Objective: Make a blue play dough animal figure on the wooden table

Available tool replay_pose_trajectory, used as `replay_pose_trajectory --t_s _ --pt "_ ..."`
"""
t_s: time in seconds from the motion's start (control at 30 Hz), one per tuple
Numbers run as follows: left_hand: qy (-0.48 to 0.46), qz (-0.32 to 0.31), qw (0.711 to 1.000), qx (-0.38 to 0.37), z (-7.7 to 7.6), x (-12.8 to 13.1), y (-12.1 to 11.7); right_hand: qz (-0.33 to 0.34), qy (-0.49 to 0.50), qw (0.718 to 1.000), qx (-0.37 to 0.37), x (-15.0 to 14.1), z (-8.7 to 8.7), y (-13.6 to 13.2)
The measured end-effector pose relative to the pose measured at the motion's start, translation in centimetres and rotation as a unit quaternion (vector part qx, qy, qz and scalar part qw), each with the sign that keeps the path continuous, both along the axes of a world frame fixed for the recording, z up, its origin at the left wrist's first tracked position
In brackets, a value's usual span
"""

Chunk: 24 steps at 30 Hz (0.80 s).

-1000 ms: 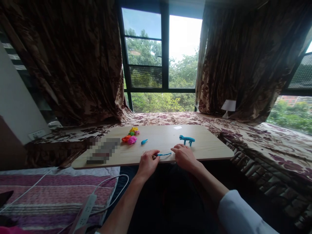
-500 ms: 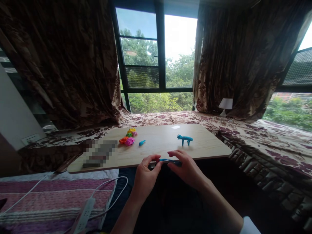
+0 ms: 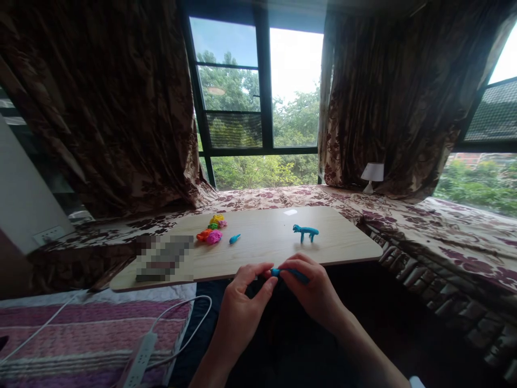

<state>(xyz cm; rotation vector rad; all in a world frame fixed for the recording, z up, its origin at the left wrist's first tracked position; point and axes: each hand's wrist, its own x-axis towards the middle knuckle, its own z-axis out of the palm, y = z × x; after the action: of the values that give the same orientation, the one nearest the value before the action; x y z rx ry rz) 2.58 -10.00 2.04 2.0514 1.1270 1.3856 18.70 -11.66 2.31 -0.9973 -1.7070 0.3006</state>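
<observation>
Just off the table's near edge, a soft blue strip (image 3: 275,272) that looks like modelling clay is pinched between both hands. My left hand (image 3: 248,293) holds its left end between thumb and fingertips. My right hand (image 3: 309,283) is closed on its right part, and some blue shows under the fingers. Beyond my right hand, a small blue four-legged animal figure (image 3: 306,231) stands on the table. A blue teardrop-shaped piece (image 3: 235,238) lies farther left, close to a pink lump (image 3: 214,237), an orange lump (image 3: 203,235), a green lump (image 3: 212,226) and a yellow lump (image 3: 217,219).
The light wooden table (image 3: 258,249) has rounded corners. A pixelated dark item (image 3: 163,258) lies at its left end. A white power strip (image 3: 139,358) with a cable rests on the striped quilt (image 3: 92,328). Behind, a small lamp (image 3: 372,172) stands on the window seat.
My hands have come closer together, and the blue strip between them looks shorter and thicker. My right fingers have closed round it. The animal figure and the lumps stay in place.
</observation>
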Motion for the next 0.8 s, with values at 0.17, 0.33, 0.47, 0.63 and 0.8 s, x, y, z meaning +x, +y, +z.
replay_pose_trajectory --t_s 0.17,0.33,0.47,0.63,0.8 --pt "0.034 0.021 0.993 0.108 -0.01 -0.11 -0.02 0.012 0.001 1.000 -0.002 0.11 -0.18 -0.06" --pt "0.053 0.027 0.989 0.136 0.16 -0.28 -0.13 0.019 0.004 1.000 -0.006 0.13 -0.17 -0.25" --pt "0.068 0.045 0.986 0.148 0.39 -0.42 -0.28 0.021 0.010 1.000 -0.009 0.16 0.10 -0.38" --pt "0.095 0.058 0.979 0.168 0.44 -0.51 -0.29 0.022 0.006 1.000 -0.016 0.36 0.39 -0.46" --pt "0.073 0.043 0.986 0.143 0.51 -0.44 -0.32 0.022 0.008 1.000 -0.016 0.41 0.37 -0.51"
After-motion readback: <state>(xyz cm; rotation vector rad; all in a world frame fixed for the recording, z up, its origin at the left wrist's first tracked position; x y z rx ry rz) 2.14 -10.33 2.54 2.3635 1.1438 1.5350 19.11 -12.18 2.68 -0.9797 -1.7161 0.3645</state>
